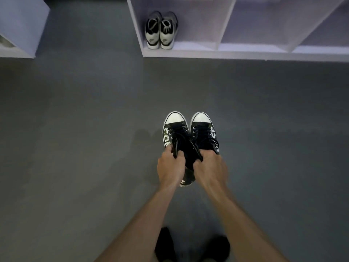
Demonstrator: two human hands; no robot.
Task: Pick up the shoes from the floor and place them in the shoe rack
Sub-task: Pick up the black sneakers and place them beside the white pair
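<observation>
Two black canvas sneakers with white toe caps and white lettering are held side by side above the grey floor, toes pointing away from me. My left hand (171,168) grips the collar of the left sneaker (174,132). My right hand (209,169) grips the collar of the right sneaker (204,132). Their heels are hidden under my hands. The white shoe rack (217,52) stands ahead at the top of the view. Its leftmost compartment holds a pair of grey, black and white trainers (160,30), heels toward me.
The rack's middle compartment (253,25) and right compartment (324,35) hold no shoes. A white cabinet (20,27) stands at the top left. Grey floor (85,129) lies between me and the rack. My feet in black socks (190,246) are at the bottom.
</observation>
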